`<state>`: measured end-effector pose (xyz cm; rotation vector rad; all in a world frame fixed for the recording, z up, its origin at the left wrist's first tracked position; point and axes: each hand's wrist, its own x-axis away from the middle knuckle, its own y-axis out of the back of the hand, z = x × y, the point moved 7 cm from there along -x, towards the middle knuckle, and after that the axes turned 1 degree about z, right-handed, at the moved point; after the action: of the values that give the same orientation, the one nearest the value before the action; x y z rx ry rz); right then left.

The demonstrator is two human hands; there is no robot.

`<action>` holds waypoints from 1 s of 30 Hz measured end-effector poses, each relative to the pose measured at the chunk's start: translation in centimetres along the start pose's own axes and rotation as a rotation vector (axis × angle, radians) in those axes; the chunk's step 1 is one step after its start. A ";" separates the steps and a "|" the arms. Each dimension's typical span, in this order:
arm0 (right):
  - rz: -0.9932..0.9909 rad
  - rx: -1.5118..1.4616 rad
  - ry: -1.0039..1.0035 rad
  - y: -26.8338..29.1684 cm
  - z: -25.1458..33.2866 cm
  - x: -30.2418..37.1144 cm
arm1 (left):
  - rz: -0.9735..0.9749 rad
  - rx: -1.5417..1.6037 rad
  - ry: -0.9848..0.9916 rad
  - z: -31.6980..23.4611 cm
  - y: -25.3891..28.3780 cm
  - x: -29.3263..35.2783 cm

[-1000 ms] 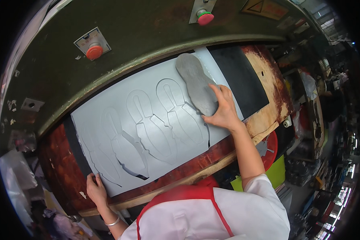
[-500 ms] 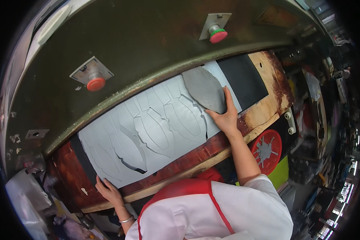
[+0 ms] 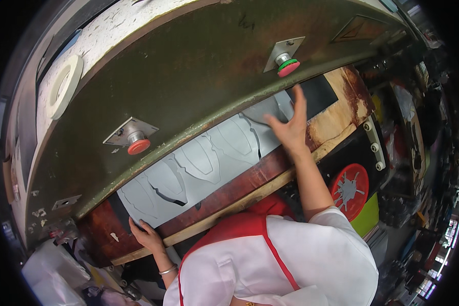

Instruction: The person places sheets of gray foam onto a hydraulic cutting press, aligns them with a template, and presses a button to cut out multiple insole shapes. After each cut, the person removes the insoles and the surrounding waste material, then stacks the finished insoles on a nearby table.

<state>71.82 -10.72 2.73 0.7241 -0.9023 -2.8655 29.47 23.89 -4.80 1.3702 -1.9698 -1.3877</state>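
Observation:
A light grey sheet with several curved shapes cut into it lies across the wooden board. At its lower left corner my left hand rests with fingers stretched along the edge. A rounded darker grey piece lies near the sheet's right end, partly hidden by the green machine's edge. Beside it is my right hand, thumb and fingers spread wide, the thumb over or near the piece. Whether that thumb touches it, I cannot tell.
The green machine front overhangs the far side, bearing a red button and a pink-and-green one. A black sheet lies at right. A red round tray with grey scraps stands near my right elbow.
My right hand has come off the grey piece's edge, its fingers spreading wider. My view has tilted, showing more of the machine. The left hand stays at the sheet's corner.

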 end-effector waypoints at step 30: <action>0.298 -0.111 0.160 -1.1 -0.9 13.4 | -0.093 -0.085 -0.036 0.6 -0.6 -0.9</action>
<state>60.42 -12.74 -4.12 0.7264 -0.7515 -2.5343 29.73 24.91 -5.41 1.4232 -1.8675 -1.5297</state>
